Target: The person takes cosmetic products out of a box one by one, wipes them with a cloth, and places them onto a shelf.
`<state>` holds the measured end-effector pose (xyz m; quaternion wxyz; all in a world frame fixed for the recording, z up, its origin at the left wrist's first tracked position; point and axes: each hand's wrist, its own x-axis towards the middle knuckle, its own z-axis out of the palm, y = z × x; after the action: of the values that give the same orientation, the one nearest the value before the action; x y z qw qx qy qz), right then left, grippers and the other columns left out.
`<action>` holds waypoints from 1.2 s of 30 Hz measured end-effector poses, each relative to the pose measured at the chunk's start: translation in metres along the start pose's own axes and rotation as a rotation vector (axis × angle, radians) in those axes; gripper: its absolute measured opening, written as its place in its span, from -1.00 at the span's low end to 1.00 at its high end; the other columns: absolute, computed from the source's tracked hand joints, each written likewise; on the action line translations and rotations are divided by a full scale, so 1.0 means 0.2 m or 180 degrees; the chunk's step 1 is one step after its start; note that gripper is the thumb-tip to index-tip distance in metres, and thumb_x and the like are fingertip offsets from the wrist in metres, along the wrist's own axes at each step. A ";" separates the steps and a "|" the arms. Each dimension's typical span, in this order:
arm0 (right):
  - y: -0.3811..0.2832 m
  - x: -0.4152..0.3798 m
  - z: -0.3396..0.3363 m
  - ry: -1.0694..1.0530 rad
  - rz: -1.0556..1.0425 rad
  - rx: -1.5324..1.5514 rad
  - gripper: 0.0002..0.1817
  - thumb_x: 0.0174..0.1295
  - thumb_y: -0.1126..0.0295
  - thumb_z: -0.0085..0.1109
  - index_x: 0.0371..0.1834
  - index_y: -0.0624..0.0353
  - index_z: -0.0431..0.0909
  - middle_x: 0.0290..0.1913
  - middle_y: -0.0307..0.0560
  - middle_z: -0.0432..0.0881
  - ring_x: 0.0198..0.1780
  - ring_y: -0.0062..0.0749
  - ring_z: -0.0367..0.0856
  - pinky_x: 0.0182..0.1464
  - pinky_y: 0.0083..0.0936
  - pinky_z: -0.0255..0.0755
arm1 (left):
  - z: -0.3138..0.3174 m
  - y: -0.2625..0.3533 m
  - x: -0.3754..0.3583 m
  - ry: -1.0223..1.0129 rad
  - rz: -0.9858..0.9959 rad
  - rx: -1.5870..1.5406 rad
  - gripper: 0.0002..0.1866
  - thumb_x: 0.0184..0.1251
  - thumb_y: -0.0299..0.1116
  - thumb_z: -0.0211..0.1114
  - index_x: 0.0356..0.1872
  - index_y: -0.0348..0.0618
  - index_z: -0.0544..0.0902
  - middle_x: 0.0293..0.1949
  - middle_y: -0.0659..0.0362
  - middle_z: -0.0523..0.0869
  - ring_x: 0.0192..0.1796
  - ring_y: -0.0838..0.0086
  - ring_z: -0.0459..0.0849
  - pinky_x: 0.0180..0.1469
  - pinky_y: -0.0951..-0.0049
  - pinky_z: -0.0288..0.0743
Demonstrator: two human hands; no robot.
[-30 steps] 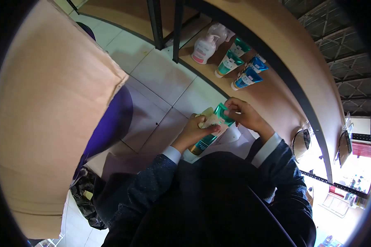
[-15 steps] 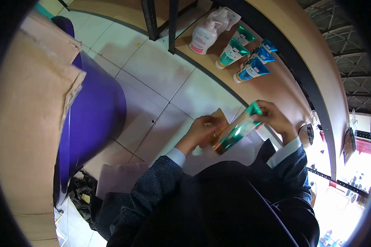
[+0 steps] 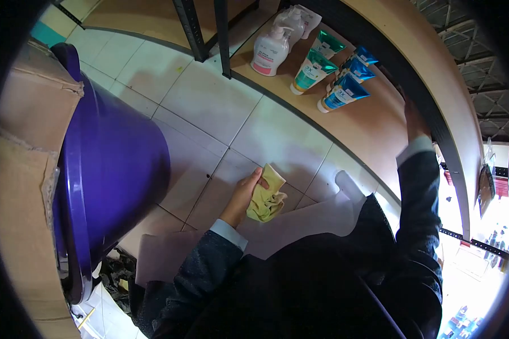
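Observation:
My left hand (image 3: 242, 195) grips a crumpled yellow cloth (image 3: 267, 196) between thumb and fingers, above my lap. On the right, my right hand (image 3: 415, 121) reaches in at the shelf (image 3: 373, 133), under the black edge of the board above. Its fingers are hidden there, so whatever it may hold does not show. Farther along the same shelf stand blue tubes (image 3: 340, 96) and green-capped tubes (image 3: 311, 73). Beyond them is a white pump bottle (image 3: 270, 52) with a pink label band.
A large purple tub (image 3: 119, 152) stands at left beside an open cardboard box (image 3: 28, 186). Black shelf posts (image 3: 223, 39) rise at the top. A black plastic bag (image 3: 117, 277) lies at lower left on the white tiled floor (image 3: 209, 96).
My right hand has moved from in front of me to the shelf. The shiny green tube it held is out of sight in that hand. My left hand has dropped slightly, still gripping the cloth.

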<state>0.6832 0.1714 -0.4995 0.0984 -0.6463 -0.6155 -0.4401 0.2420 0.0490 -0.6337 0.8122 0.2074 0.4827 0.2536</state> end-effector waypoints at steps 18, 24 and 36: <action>-0.70 0.61 0.61 -0.0664 0.1141 0.1962 -0.66 0.18 0.14 0.14 -0.06 0.05 0.54 0.03 -0.06 0.55 0.07 -0.24 0.50 0.11 -0.29 0.38 | -0.10 -0.07 -0.04 0.0363 0.0106 0.0161 -0.48 0.33 0.15 0.02 -0.48 -0.17 0.50 -0.45 0.19 0.62 -0.38 0.58 0.57 -0.27 0.55 0.45; -0.73 0.63 0.64 -0.0680 0.1158 0.1911 -0.65 0.16 0.14 0.15 -0.05 0.05 0.54 0.03 -0.06 0.55 0.08 -0.22 0.49 0.12 -0.29 0.36 | -0.10 -0.07 -0.04 0.0433 0.0088 0.0112 -0.50 0.35 0.11 0.02 -0.49 -0.16 0.50 -0.47 0.21 0.61 -0.41 0.59 0.56 -0.31 0.57 0.43; -0.72 0.62 0.63 -0.0681 0.1132 0.1863 -0.63 0.11 0.14 0.18 -0.04 0.03 0.55 0.04 -0.05 0.55 0.09 -0.19 0.48 0.15 -0.27 0.33 | -0.08 -0.05 -0.06 0.0407 0.0044 0.0048 -0.50 0.35 0.11 0.03 -0.49 -0.17 0.50 -0.46 0.22 0.61 -0.40 0.60 0.56 -0.30 0.58 0.43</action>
<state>0.5939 0.3755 -0.5476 0.2893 -0.7302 -0.6002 -0.1510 0.2255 0.0359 -0.6389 0.7763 0.2002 0.5341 0.2683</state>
